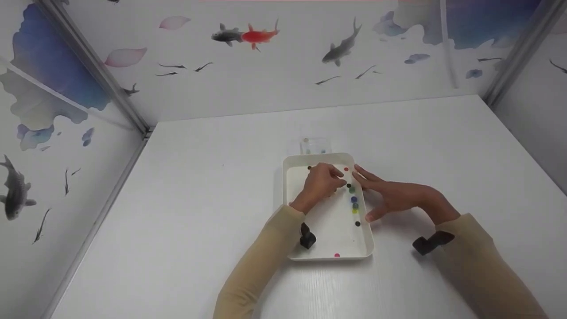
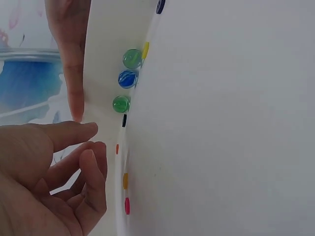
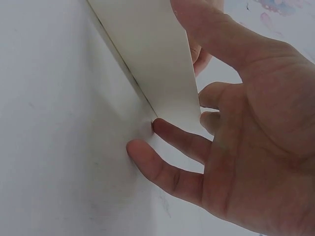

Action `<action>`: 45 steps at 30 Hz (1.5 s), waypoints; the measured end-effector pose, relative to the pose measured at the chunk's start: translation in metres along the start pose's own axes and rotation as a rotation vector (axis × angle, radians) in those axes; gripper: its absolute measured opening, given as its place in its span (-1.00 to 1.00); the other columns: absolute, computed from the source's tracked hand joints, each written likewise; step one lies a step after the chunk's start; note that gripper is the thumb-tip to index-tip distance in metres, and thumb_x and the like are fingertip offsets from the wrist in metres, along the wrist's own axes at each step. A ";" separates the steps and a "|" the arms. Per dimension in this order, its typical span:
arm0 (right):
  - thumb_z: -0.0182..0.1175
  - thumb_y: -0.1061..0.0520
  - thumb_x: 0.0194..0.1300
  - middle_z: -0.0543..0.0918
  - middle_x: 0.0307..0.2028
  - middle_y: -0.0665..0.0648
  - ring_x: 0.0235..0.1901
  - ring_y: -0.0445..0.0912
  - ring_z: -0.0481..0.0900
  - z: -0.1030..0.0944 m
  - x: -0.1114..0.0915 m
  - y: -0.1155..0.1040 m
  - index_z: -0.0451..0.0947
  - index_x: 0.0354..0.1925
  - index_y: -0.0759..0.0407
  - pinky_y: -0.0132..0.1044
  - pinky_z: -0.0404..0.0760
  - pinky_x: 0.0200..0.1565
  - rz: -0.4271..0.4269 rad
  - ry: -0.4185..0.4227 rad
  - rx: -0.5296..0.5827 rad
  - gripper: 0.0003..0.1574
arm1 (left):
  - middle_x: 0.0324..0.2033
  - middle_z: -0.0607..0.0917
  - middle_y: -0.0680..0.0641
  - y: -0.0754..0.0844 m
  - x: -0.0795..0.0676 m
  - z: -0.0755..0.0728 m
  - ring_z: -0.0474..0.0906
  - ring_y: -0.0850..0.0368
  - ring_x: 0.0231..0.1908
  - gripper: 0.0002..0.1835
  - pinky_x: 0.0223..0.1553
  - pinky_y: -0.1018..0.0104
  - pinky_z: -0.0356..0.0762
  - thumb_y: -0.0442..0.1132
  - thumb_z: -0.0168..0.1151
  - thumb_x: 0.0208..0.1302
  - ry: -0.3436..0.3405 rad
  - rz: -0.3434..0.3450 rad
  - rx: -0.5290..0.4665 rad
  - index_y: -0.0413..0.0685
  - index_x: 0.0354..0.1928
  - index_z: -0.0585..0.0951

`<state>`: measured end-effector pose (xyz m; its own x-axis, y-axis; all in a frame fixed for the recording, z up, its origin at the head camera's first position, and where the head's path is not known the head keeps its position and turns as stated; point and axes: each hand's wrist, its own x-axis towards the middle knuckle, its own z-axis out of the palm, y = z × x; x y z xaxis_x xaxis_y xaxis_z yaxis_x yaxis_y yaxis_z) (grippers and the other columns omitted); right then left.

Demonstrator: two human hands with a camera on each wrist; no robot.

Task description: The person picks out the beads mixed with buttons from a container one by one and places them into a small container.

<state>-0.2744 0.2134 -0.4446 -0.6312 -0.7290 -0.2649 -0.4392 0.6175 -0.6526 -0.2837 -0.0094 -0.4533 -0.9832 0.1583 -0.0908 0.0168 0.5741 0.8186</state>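
A white rectangular tray (image 1: 319, 251) stands on the table with small coloured discs and glass marbles in it. My left hand (image 1: 322, 181) hovers over the tray's far half, thumb and fingers bent loosely, with nothing visible between them. Beside its fingertips are a black disc (image 2: 124, 120) and a green marble (image 2: 121, 103). A blue marble (image 2: 127, 78), another green marble (image 2: 132, 58) and a yellow disc (image 2: 145, 50) line the right wall. Outside that wall, my right hand (image 1: 390, 195) spreads its fingers against the tray, its thumb at the near part of the wall.
Behind the tray is a small clear box (image 1: 316, 145) with a few little things in it. A red disc (image 1: 346, 169) lies in the tray's far right corner, a pink disc (image 1: 337, 255) at its near edge. Fish-patterned panels (image 1: 274, 79) enclose the white table.
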 end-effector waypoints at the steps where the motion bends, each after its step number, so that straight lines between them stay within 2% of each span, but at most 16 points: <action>1: 0.49 -0.18 0.10 -0.49 0.55 0.19 0.51 0.23 -0.32 0.000 0.000 0.000 -0.36 0.58 0.18 0.23 0.08 0.39 -0.006 0.000 0.003 0.53 | -0.52 0.66 0.06 0.000 0.000 0.001 0.49 0.26 -0.59 -0.77 -0.56 0.47 0.50 -0.29 0.40 0.24 -0.006 0.004 -0.002 -0.21 -0.07 0.74; 10: 0.50 -0.13 0.11 -0.49 0.55 0.22 0.51 0.22 -0.34 -0.002 -0.002 -0.005 -0.39 0.57 0.24 0.21 0.06 0.40 -0.020 -0.011 0.020 0.53 | -0.43 0.69 0.05 0.000 0.000 0.009 0.53 0.25 -0.58 -0.78 -0.54 0.46 0.54 -0.26 0.43 0.21 -0.044 0.007 0.028 -0.21 -0.13 0.76; 26: 0.49 -0.14 0.13 -0.50 0.55 0.21 0.51 0.19 -0.35 -0.002 -0.002 -0.004 -0.44 0.57 0.22 0.21 0.00 0.42 -0.006 -0.010 0.041 0.55 | -0.47 0.70 0.06 0.004 0.000 0.015 0.52 0.26 -0.58 -0.81 -0.56 0.48 0.51 -0.31 0.41 0.23 -0.075 -0.014 0.032 -0.20 -0.14 0.77; 30: 0.49 -0.14 0.13 -0.50 0.55 0.20 0.51 0.19 -0.35 -0.002 -0.002 -0.004 -0.47 0.56 0.22 0.21 -0.02 0.42 -0.004 -0.009 0.042 0.56 | -0.45 0.73 0.04 0.004 0.000 0.015 0.52 0.26 -0.57 -0.81 -0.55 0.48 0.51 -0.30 0.39 0.25 -0.086 0.000 0.056 -0.20 -0.13 0.78; 37: 0.47 -0.13 0.16 -0.50 0.54 0.22 0.51 0.18 -0.39 -0.003 -0.004 -0.006 -0.45 0.55 0.27 0.18 -0.04 0.43 -0.034 -0.015 0.055 0.53 | -0.39 0.78 0.01 0.004 0.000 0.015 0.52 0.28 -0.53 -0.82 -0.51 0.51 0.47 -0.29 0.40 0.21 -0.090 0.064 0.114 -0.20 -0.16 0.79; 45: 0.47 -0.13 0.16 -0.51 0.54 0.22 0.51 0.19 -0.38 -0.002 -0.003 -0.004 -0.47 0.55 0.26 0.18 -0.03 0.42 -0.028 -0.016 0.046 0.53 | -0.42 0.78 0.02 0.005 0.001 0.016 0.51 0.29 -0.54 -0.84 -0.54 0.51 0.44 -0.30 0.41 0.21 -0.091 0.066 0.115 -0.18 -0.19 0.80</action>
<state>-0.2721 0.2139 -0.4394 -0.6086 -0.7508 -0.2568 -0.4264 0.5824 -0.6921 -0.2813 0.0059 -0.4584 -0.9588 0.2681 -0.0941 0.1069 0.6470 0.7550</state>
